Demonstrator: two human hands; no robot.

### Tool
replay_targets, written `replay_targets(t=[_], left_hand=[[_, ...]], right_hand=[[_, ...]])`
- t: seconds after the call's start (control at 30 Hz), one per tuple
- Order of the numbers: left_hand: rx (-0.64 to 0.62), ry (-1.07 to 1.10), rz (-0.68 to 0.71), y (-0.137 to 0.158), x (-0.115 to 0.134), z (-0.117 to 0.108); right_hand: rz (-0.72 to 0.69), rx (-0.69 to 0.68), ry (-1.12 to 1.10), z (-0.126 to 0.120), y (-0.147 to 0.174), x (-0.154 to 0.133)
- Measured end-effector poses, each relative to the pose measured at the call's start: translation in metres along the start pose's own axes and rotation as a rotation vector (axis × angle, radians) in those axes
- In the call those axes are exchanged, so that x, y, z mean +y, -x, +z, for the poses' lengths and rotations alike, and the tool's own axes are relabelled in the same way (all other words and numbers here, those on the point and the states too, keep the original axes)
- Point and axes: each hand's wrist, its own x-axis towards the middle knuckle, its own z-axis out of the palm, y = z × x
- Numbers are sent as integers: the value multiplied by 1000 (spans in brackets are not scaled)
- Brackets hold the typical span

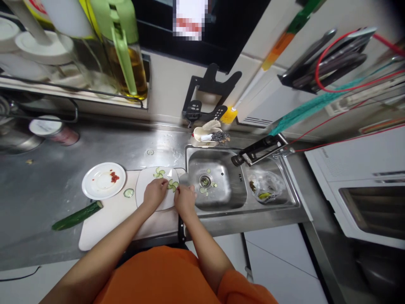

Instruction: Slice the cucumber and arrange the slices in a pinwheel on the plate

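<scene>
In the steel counter (31,198), a sink (229,179) lies at three o'clock from the squarish plate (146,177); left hand (154,194) and right hand (185,199) curl at cucumber slices (173,185), grip unclear.

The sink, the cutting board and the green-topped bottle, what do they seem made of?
Sink: probably satiny stainless steel, given its grey metallic gleam.
Cutting board: likely matte plastic, being pale with no visible grain.
Bottle: glossy glass or plastic, I can't tell which; clear, with amber liquid showing through.
</scene>
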Motion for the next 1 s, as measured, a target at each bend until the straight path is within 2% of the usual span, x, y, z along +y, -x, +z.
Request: replay_targets(t=[0.13,0.27,0.37,0.63,0.87,1.0], left_hand=[[130,-13,-39,21,-28,-27],[174,-149,-163,44,-70,-53],[161,-269,-242,55,-89,-61],[66,-399,-314,57,-86,-60],[120,-346,-328,55,-88,-60],[149,-246,-326,53,-93,-62]], right_hand=[[-1,0,-2,0,7,4],[-21,-16,-3,5,15,6],[-40,-30,7,8,21,4],[-107,-60,49,13,31,-2],[-124,-63,60,14,34,-1],[-126,-61,61,15,34,-3]])
